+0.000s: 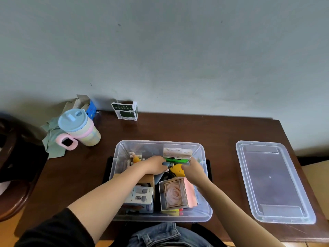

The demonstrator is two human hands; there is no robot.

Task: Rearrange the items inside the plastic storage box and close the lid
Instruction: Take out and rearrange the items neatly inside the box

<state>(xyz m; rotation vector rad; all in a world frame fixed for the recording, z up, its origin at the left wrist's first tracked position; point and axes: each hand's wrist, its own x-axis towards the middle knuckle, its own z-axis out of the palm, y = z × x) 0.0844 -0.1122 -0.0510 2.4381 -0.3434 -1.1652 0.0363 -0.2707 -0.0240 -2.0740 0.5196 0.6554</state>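
Head view: two hands (grips unclear) inside one storage box point(160, 217), one lid point(274, 182) beside.

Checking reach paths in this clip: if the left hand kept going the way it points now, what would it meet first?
The left hand points right, across the clear plastic storage box. First in line is likely the yellow plastic item beside the right hand; depth between them is unclear.

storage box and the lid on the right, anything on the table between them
Nothing: the head view shows only bare brown table between the storage box and the lid.
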